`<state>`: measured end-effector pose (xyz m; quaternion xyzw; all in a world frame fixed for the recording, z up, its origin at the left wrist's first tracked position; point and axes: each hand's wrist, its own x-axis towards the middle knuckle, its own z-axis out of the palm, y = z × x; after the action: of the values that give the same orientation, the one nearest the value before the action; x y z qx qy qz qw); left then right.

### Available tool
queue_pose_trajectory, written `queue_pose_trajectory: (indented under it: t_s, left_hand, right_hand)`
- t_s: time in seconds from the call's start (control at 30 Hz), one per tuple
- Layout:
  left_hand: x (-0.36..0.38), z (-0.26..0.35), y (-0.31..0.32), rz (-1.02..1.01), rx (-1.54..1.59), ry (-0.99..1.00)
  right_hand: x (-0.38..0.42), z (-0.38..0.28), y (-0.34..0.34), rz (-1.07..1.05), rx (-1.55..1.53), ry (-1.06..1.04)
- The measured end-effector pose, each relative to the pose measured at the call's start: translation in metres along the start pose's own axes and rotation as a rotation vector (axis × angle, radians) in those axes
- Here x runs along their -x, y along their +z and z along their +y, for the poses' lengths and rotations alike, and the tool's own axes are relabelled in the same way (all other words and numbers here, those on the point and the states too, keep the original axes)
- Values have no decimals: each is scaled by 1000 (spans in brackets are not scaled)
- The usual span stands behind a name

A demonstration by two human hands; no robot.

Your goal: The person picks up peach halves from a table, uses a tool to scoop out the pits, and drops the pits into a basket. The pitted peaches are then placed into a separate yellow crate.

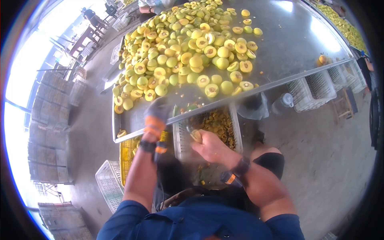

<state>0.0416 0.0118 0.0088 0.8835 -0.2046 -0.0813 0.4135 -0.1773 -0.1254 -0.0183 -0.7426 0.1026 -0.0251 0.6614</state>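
My left hand (pixel 157 110) wears a dark glove with an orange cuff. It is over the near edge of the metal table, just below the pile of yellow-green fruit halves (pixel 172 60). Motion smears its fingers, so I cannot see whether they hold anything. Bare and closed, my right hand (pixel 214 147) grips a short tool (pixel 195 135) with a pale handle and a metal end. The tool is above a white crate (pixel 237 130) containing brown and yellow fruit scraps (pixel 218 124). Many halves on the table show brown centres.
The metal table (pixel 280 52) has a raised rim. A yellow crate (pixel 127 154) and a white basket (pixel 108 182) stand left of my legs. Under the table's right side are a plastic jug (pixel 283 102) and white crates (pixel 312 90). Another person's arm (pixel 146 8) is at the far side.
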Motion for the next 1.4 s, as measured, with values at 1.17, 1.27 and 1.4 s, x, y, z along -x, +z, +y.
queue_pose_trajectory:
  t_s: [1.17,1.27,1.4]
  left_hand:
    - [49,75,88,-152,510,80]
    - [44,44,86,-231,599,180]
    - [43,57,76,-28,-49,588]
  right_hand:
    - [-12,-2,-49,242,14,-114]
    - [-13,-1,-48,162,-54,-82]
    - [-17,1,-38,125,3,-73]
